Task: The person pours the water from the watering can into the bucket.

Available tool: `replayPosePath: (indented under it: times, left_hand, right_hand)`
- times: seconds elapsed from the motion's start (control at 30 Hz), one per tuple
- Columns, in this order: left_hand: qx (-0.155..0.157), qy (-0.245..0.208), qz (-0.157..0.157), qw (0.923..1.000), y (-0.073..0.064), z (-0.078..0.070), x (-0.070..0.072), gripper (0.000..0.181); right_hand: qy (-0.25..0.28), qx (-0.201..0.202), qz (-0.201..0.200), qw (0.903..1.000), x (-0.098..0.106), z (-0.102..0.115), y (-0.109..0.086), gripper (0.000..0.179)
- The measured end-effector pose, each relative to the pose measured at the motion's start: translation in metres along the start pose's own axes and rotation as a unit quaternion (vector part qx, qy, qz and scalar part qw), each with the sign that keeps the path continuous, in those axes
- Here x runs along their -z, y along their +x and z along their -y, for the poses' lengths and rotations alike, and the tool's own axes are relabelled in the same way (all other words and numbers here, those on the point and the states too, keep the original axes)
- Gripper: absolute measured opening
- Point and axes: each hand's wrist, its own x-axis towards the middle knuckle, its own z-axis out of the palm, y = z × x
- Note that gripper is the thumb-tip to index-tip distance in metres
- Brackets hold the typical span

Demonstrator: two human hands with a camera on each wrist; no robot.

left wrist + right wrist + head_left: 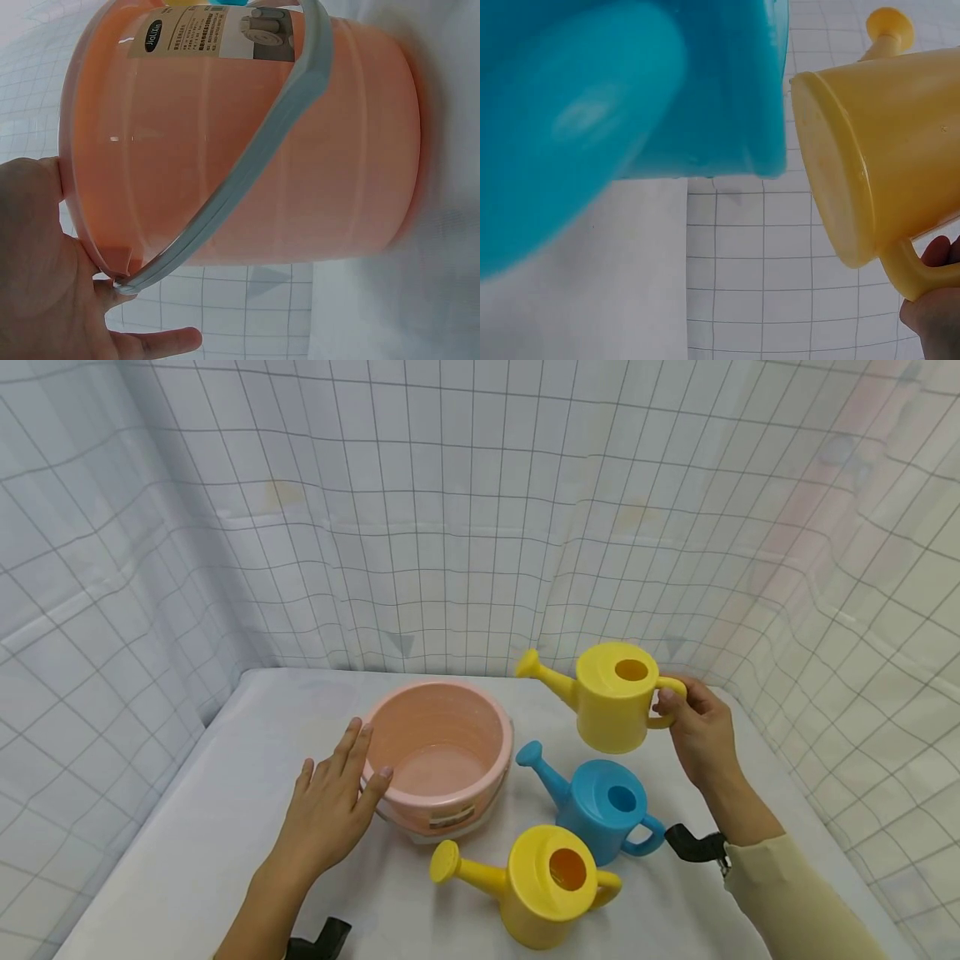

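My right hand [703, 731] grips the handle of a yellow watering can [617, 706], its spout pointing left. In the right wrist view this yellow watering can [900, 142] is seen from its base, lifted clear of the table. At the pink bucket [450, 797], my left hand [330, 806] rests against the rim with its fingers extended. The left wrist view shows the bucket's label and grey handle [247, 172] hanging down its side. A blue watering can [603, 806] stands below the lifted one, and a second yellow watering can [543, 889] stands nearest me.
A white-covered table [225, 760] bears the bucket and cans. White cloth with a dark grid [480, 527] hangs behind and on both sides. Black wrist-camera mounts [693, 845] sit at both wrists.
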Motion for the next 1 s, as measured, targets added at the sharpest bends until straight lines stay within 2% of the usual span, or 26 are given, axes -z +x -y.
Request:
replayPosePath:
  times: [0.2,0.43,0.67,1.0]
  left_hand:
    - [0.000,0.000,0.000,1.0000,0.000,0.000,0.000,0.067]
    - [0.002,-0.003,0.002,1.0000,0.000,-0.001,0.001,0.067]
    - [0.000,-0.003,-0.002,1.0000,0.000,-0.001,0.001,0.067]
    - [0.000,-0.004,-0.006,1.0000,0.000,-0.001,0.000,0.066]
  right_hand:
    - [-0.001,-0.016,-0.017,0.9997,0.004,-0.008,-0.005,0.012]
    - [-0.029,-0.025,-0.035,0.9987,0.008,-0.016,-0.010,0.017]
    - [0.002,-0.013,-0.033,0.9994,0.012,-0.023,-0.012,0.020]
    - [-0.028,-0.053,-0.082,0.9948,0.015,-0.033,-0.015,0.021]
